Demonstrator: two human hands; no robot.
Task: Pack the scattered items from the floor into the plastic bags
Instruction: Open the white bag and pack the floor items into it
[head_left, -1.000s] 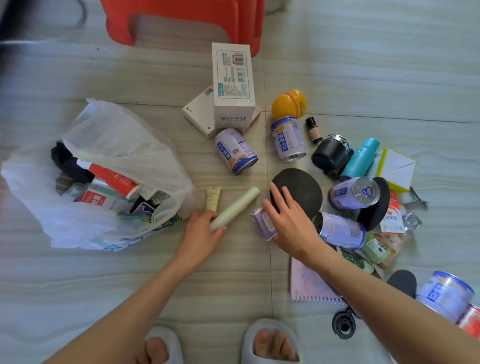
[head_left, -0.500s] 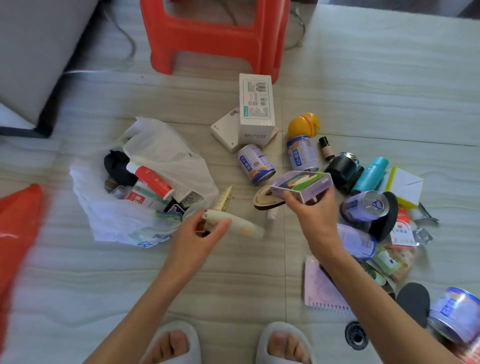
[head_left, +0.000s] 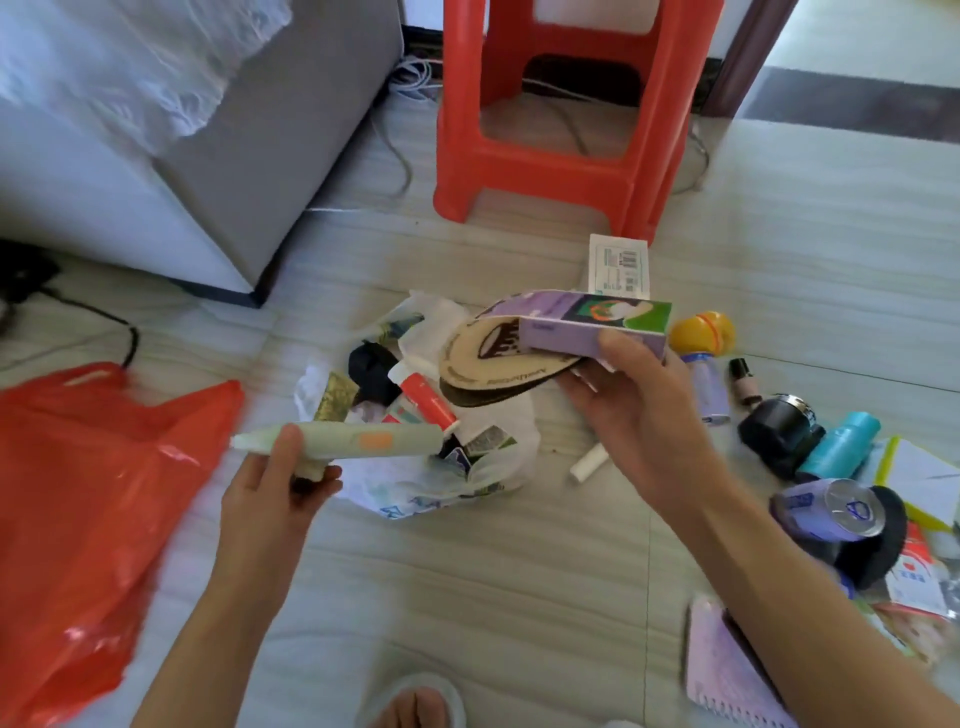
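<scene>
Both hands raised above the floor, each loaded. Left hand (head_left: 275, 499) closed around a pale green tube (head_left: 343, 440) with an orange label, held roughly level, cap end pointing left; a second, smaller pale item is tucked under it in the same grip, kind not clear. Right hand (head_left: 639, 410) clamps a purple box (head_left: 592, 327) by thumb on its near face, fingers underneath also pinning a pair of shoe insoles (head_left: 493, 364), tan face up, dark one below. Both loads hang over the white plastic bag (head_left: 498, 457), which lies open on the tile floor (head_left: 467, 571) at centre, already holding a red-and-white tube (head_left: 423, 400), a black item and small packets. A red plastic bag (head_left: 88, 493) lies flat at near left, apart from the white one. A small white stick (head_left: 587, 462) sits on the tile just right of the white bag. Right side: scattered cans, one purple can (head_left: 826, 514) on its side, a teal bottle (head_left: 841, 447), a black jar (head_left: 776, 431), a yellow round toy (head_left: 701, 330), a spiral notebook (head_left: 727, 675) at near right. Red plastic stool (head_left: 561, 130) stands far centre; white carton (head_left: 618, 265) just in front of it.
</scene>
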